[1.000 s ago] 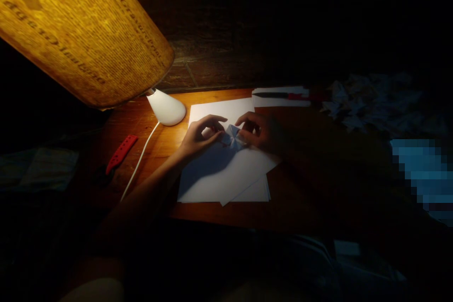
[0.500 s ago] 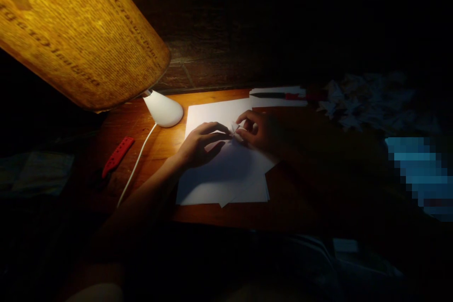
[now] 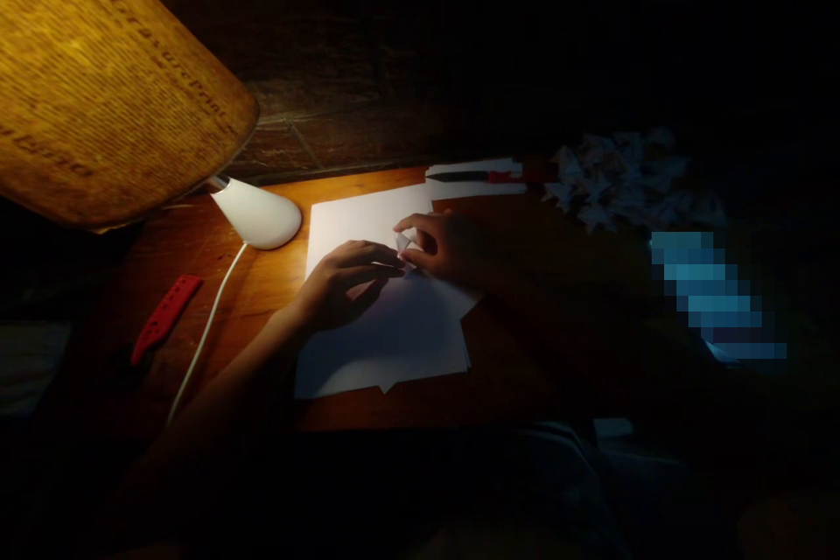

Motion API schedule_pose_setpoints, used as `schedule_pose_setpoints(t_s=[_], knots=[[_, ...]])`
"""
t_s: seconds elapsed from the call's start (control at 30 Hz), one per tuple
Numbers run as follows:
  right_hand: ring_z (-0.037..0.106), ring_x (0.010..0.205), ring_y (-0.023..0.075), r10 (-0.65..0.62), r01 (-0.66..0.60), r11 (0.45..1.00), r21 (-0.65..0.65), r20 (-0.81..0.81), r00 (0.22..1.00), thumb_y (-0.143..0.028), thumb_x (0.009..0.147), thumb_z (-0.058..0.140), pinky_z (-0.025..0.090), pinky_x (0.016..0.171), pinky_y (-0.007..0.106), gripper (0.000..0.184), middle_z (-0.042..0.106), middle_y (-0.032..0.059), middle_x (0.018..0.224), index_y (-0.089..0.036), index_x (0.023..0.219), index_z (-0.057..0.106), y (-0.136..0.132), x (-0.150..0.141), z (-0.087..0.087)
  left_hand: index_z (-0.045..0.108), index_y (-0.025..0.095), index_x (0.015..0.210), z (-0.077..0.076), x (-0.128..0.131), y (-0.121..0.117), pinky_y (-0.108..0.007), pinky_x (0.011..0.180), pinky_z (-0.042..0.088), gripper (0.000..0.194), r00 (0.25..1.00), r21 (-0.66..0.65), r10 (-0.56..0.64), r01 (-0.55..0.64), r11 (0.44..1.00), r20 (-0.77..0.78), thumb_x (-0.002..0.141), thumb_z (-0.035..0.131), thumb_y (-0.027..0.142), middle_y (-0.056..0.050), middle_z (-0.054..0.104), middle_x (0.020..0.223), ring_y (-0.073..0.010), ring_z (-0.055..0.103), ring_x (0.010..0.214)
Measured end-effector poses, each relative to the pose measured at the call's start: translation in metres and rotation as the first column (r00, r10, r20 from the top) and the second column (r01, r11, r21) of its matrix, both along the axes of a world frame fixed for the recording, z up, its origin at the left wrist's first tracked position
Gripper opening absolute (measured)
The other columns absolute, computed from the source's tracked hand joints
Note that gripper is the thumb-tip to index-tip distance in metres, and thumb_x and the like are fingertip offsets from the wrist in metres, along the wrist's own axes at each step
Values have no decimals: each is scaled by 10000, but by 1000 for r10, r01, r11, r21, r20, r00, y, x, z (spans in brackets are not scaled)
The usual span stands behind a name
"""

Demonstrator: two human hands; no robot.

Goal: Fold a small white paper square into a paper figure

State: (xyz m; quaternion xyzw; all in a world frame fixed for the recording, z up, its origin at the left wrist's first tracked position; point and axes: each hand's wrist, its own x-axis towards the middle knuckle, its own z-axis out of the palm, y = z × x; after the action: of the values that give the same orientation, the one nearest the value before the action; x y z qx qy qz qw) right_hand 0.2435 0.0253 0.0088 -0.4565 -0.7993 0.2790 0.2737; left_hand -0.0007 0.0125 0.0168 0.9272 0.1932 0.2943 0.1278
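A small folded white paper piece (image 3: pixel 402 242) sits between my two hands, on top of a stack of white sheets (image 3: pixel 394 341) on a wooden table (image 3: pixel 276 271). My left hand (image 3: pixel 341 280) lies over the sheets with its fingers pressed together, fingertips on the folded piece. My right hand (image 3: pixel 439 247) comes in from the dark right side and pinches the same piece with curled fingers. Most of the folded piece is hidden by the fingers.
A lamp with a printed amber shade (image 3: pixel 111 96) and white base (image 3: pixel 259 214) stands at the left, its white cord (image 3: pixel 203 332) trailing forward. A red-handled tool (image 3: pixel 164 319) lies left of the cord. A pen on paper (image 3: pixel 479 178) and several folded paper shapes (image 3: pixel 610 179) lie at the back right.
The folded piece, spread wider a second ago, is now squeezed small between my fingertips. My left hand has flattened onto it. The view has shifted, so everything sits further left.
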Motion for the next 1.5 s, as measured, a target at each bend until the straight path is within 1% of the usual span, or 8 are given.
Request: schedule_pose_setpoints(t_s=[0.17,0.37,0.63,0.87,1.0,1.2,1.33,1.5], knots=[[597,809,190,13,-14,999,31,16,1000,-219,895,767,367,871,341,297,692,-20,800,-205,1190,738,1,0,1,778,251,1183,1,0,0,-352,871,589,309,1000,48,16,-16,999,-9,1006,612,60,-57,813,1129,-190,757,1027],[598,864,215,7,-9,999,51,36,999,-214,886,780,360,844,337,281,695,3,821,-196,1163,736,3,-1,1,778,238,1159,-2,-2,4,-335,846,562,291,999,44,34,-33,999,-32,1006,611,57,-55,798,1106,-183,723,969],[585,866,219,-6,2,999,42,81,997,-231,889,798,332,831,336,245,668,-5,781,-196,1126,744,2,-1,3,781,218,1113,-2,-2,2,-314,844,568,260,999,28,45,-45,999,-19,1009,609,52,-57,787,1084,-175,726,965],[613,874,206,-47,43,998,51,82,996,-232,883,835,330,837,338,178,691,2,815,-181,1038,765,4,-3,-5,760,190,1040,-5,-2,1,-305,803,587,211,996,43,79,-80,996,32,1002,608,48,-65,776,1038,-166,726,924],[600,811,194,-49,47,998,30,71,996,-238,891,821,342,821,345,183,694,0,802,-188,1061,772,6,-3,-6,760,205,1055,-2,-1,0,-323,789,585,239,997,32,68,-68,997,21,993,599,40,-59,784,1036,-169,729,919],[593,749,173,-68,69,998,-15,39,997,-213,923,751,379,814,345,153,713,7,817,-187,1071,783,6,-3,-1,768,224,1126,0,-1,-4,-343,791,604,267,1000,4,30,-30,1000,4,995,591,71,-61,795,1045,-175,742,934],[595,752,173,-80,81,996,-29,44,996,-199,917,738,385,805,341,146,719,12,831,-192,1054,786,5,-4,0,745,227,1172,-2,2,-6,-366,809,622,261,1000,47,4,-4,999,-16,1004,590,101,-63,788,1057,-186,738,939],[585,745,169,-74,75,997,-13,41,996,-221,925,725,384,805,341,119,709,7,809,-198,1025,786,6,-4,-1,729,214,1195,-4,4,-6,-378,792,609,270,996,85,0,7,996,-86,1009,581,85,-77,781,1059,-198,731,915]])
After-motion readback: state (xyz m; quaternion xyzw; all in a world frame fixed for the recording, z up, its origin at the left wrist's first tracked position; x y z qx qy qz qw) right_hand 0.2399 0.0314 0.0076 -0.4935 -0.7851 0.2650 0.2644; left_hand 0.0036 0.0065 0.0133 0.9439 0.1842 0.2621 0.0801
